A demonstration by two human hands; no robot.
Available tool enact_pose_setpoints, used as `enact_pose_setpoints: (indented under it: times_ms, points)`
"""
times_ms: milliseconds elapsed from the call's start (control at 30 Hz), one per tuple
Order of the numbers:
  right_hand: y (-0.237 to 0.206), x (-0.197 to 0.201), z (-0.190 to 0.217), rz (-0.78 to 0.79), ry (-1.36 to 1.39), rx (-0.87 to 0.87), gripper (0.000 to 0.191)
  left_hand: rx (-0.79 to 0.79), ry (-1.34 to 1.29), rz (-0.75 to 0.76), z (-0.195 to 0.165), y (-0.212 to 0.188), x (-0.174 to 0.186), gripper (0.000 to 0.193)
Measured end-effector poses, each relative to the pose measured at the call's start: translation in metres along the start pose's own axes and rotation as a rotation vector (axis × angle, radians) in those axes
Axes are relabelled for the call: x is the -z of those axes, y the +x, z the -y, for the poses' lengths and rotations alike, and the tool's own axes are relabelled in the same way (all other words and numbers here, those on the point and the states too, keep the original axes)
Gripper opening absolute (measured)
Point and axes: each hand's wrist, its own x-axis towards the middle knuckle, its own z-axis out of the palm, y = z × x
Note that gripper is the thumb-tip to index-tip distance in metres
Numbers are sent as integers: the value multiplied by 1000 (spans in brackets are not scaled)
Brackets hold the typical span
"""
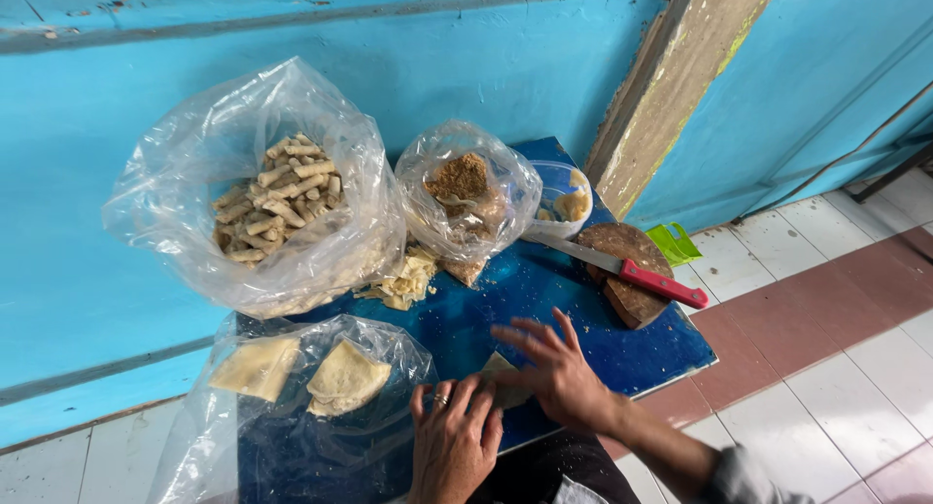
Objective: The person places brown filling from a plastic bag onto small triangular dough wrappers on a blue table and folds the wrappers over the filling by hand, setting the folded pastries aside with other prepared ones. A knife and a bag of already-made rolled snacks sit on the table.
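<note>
My left hand point(452, 441) and my right hand point(552, 368) press side by side on a pale thin wrapper point(498, 366) lying on the blue board point(564, 300); most of the wrapper is hidden under the fingers. The right hand's fingers are spread flat, while the left hand's fingers, one wearing a ring, curl down on the wrapper's near edge. Just left of the hands, a clear plastic bag point(292, 407) holds folded pale wrappers point(345, 378).
A large clear bag of finished rolls point(277, 198) stands at the back left. A smaller bag with brown filling point(462, 183) sits beside a plastic tub point(564, 198). A red-handled knife point(632, 269) lies on a round wooden block point(632, 295). Blue wall behind, tiled floor right.
</note>
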Motion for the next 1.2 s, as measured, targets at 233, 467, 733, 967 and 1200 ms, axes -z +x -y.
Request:
enact_pose_setpoints:
  times_ms: [233, 467, 733, 967, 1200]
  points:
    - [41, 43, -59, -164, -87, -233, 29, 13, -30, 57, 4, -2, -5, 32]
    - [239, -30, -138, 296, -454, -372, 23, 66, -95, 123, 15, -7, -15, 31]
    - [271, -76, -181, 178, -436, -401, 9, 93, -160, 216, 15, -13, -26, 30]
    - [270, -83, -163, 236, -175, -535, 17, 44, -157, 186, 17, -13, -28, 32]
    - [227, -53, -163, -44, 5, -730, 31, 56, -191, 141, 15, -7, -15, 33]
